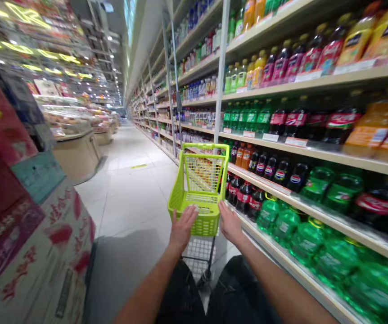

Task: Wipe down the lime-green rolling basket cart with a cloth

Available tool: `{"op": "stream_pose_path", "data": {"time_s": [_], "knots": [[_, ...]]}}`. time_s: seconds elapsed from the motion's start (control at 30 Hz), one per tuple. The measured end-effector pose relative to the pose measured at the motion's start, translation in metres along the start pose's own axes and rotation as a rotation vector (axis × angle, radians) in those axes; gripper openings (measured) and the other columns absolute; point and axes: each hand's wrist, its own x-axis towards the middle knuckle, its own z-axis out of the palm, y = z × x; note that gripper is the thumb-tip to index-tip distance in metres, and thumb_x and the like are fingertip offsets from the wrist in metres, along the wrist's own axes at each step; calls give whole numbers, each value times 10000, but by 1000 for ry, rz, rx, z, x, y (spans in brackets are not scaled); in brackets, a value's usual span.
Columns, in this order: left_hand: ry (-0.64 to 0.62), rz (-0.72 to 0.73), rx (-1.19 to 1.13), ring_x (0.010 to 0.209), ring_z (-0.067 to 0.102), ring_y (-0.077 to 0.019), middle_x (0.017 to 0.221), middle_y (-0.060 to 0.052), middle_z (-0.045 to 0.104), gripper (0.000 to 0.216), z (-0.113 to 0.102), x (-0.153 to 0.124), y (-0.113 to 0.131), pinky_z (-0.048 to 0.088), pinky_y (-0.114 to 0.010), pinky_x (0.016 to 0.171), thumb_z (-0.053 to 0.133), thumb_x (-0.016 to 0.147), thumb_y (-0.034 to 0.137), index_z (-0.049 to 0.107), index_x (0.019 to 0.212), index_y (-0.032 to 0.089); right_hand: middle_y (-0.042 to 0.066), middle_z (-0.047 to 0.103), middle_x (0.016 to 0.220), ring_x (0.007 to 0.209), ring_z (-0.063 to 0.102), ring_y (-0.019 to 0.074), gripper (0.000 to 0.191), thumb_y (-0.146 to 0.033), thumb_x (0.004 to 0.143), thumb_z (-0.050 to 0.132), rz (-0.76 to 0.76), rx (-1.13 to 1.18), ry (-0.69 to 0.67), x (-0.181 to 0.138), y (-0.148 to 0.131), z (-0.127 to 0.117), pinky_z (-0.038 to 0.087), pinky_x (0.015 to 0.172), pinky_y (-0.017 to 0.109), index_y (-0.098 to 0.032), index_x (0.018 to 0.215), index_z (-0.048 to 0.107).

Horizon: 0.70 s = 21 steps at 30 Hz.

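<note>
A lime-green shopping cart [180, 191] with a wire mesh basket stands in front of me in a supermarket aisle. My left hand [182, 226] rests on the near rim of its green basket, fingers curled over the edge. My right hand [229, 221] holds the same rim a little to the right, fingers also wrapped on it. The basket looks empty. Below it a lower wire rack [199, 252] shows between my forearms, and my dark trousers fill the bottom of the view.
Shelves of soft-drink bottles [281, 126] run close along the right, with green bottles [281, 220] at the lowest level. Stacked red and white cartons [28, 234] stand at the left. A pale tiled floor [129, 180] stretches ahead past a display counter [75, 155].
</note>
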Motion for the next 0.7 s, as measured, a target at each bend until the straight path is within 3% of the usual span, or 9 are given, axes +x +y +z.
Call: {"op": "stream_pose_path", "data": {"time_s": [0.07,0.13,0.3,0.4,0.57,0.63,0.7], "knots": [[46,-134,56,1172,444,-184,1295,-42,456,474,-8,-2,-21,106,-531,1038,274,808,47,486,1175,261,84,250,1413,1260,302,207,596,-57,735,341,29,20,25,2,-2,4,278,989,378,-118,1327,312],[76,-165,76,1159,457,-197,1289,-62,462,454,-9,-1,-25,101,-538,1036,279,811,55,501,1160,241,90,256,1411,1266,290,201,588,-61,736,348,46,36,49,3,-3,8,263,1002,357,-111,1321,323],[98,128,8,1193,417,-164,1265,-43,495,396,13,7,31,104,-467,1063,345,823,106,499,1156,257,109,260,1408,1275,274,196,575,-66,743,339,41,48,84,3,-2,13,254,1009,351,-88,1318,322],[90,224,11,1198,411,-155,1256,-40,506,398,15,5,37,107,-450,1066,358,821,109,491,1163,261,92,252,1413,1270,281,202,599,-42,729,333,36,37,72,2,2,10,272,991,375,-112,1324,315],[105,-4,46,1164,452,-168,1260,-51,500,425,-2,-2,-4,125,-460,1059,322,817,80,495,1165,250,102,274,1403,1277,267,207,563,-61,761,334,50,39,92,1,-1,11,259,1001,371,-108,1321,322],[123,-44,41,1163,453,-179,1259,-55,500,402,0,2,3,134,-466,1055,328,822,91,512,1146,241,114,280,1398,1281,260,207,537,-73,777,330,49,41,105,0,-5,14,242,1014,370,-97,1313,336],[120,63,10,1172,442,-170,1250,-44,511,370,9,8,25,146,-449,1058,348,830,116,521,1130,245,122,275,1399,1279,262,209,517,-82,792,318,32,44,113,-1,-6,16,243,1016,375,-83,1309,339]]}}
